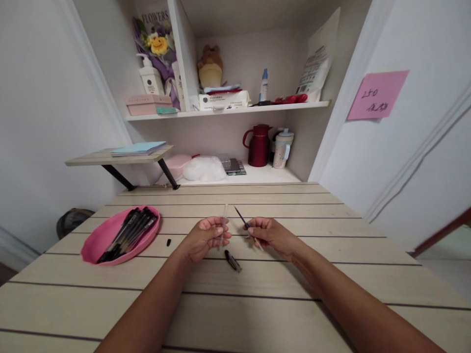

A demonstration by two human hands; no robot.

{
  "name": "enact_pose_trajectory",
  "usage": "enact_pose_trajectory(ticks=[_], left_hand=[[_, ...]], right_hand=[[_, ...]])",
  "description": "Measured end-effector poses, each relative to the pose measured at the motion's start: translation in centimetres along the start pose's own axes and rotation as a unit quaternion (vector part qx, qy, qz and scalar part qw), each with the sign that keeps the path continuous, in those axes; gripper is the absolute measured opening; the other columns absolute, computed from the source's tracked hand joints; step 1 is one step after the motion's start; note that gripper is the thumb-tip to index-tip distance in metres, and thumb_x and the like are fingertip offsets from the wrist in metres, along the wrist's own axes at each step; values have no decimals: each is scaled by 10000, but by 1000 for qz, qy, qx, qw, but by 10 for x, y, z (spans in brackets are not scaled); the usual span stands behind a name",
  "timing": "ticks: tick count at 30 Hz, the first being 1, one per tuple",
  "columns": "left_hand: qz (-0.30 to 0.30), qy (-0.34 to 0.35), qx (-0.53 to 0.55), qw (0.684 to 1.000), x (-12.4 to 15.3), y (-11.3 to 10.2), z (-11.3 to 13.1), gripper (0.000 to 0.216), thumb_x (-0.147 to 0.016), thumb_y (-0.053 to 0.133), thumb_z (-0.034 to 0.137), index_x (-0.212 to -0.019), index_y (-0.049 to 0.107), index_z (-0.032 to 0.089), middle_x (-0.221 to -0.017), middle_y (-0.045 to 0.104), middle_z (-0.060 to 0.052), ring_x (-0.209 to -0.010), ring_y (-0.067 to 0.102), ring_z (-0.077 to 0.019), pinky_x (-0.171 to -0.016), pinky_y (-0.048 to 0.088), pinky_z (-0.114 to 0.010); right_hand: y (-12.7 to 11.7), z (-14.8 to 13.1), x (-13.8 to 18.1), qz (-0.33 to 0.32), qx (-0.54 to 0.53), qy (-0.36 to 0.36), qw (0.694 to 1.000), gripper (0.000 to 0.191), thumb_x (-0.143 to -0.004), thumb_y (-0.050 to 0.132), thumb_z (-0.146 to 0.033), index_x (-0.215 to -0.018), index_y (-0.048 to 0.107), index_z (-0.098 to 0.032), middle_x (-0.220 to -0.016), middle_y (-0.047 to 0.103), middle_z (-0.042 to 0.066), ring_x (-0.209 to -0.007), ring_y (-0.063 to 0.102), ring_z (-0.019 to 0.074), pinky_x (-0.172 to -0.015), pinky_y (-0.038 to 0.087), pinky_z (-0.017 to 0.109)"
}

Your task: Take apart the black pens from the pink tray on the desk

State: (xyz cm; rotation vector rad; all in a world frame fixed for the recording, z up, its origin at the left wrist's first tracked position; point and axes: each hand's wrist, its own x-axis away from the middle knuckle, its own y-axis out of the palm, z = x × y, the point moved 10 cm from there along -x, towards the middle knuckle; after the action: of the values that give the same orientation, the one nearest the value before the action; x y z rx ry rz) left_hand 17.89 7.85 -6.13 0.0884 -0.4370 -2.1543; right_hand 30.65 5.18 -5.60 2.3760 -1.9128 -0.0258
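Observation:
Between the thumb and fingers of my left hand [208, 239] is a clear pen barrel [224, 220], held nearly upright. My right hand [270, 235] pinches a dark pen refill [240, 215], which slants up to the left with its pale end below the fingers. The barrel and the refill are apart. A black pen cap [233, 262] lies on the table just below and between the hands. Left of my left hand sits a small black piece [169, 242], too small to name for certain.
A pink tray [90, 249] holding several black pens [127, 234] stands on the slatted table [206, 314] at left. Behind it is a small raised shelf [88, 158] on black legs. A red jug [258, 147] and a pale cup [282, 149] stand in the cabinet at the back.

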Motion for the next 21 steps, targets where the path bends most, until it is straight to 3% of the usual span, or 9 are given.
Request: enact_pose_trajectory(ticks=[8,12,17,19,21], left_hand=[[2,14,-28,1000,0,-1,-1,322,-655,652,245,-955,588,146,-802,588,-48,-658,573,-107,-569,423,-216],[27,31,-68,997,-3,-12,1,322,-662,639,260,-960,606,141,-812,594,-53,-603,542,-78,-507,361,-187],[57,43,-89,993,-4,-23,4,336,-643,653,267,-954,615,144,-808,614,-57,-590,527,-77,-510,341,-192],[65,41,-88,993,-3,-24,5,335,-633,663,261,-942,615,141,-793,615,-55,-583,523,-76,-512,346,-192],[72,37,-77,994,-2,-24,5,330,-624,672,253,-928,612,141,-782,613,-50,-585,529,-77,-526,365,-196]], right_hand=[[-7,-2,0,27,-1,0,1000,306,-642,622,-346,-866,572,-144,-593,528,-23,-466,476,68,-411,277,188],[-25,-12,-2,77,93,-42,992,298,-702,548,-346,-926,579,-151,-612,531,-17,-461,452,68,-439,325,198],[-39,-40,5,142,317,-144,926,257,-750,470,-302,-936,612,-197,-796,587,30,-633,517,128,-583,413,254],[-41,-48,9,161,359,-160,905,250,-752,465,-284,-935,617,-210,-838,592,39,-722,532,152,-654,418,275],[-41,-51,10,166,353,-168,905,239,-744,474,-279,-918,621,-208,-845,601,40,-763,535,161,-691,412,279]])
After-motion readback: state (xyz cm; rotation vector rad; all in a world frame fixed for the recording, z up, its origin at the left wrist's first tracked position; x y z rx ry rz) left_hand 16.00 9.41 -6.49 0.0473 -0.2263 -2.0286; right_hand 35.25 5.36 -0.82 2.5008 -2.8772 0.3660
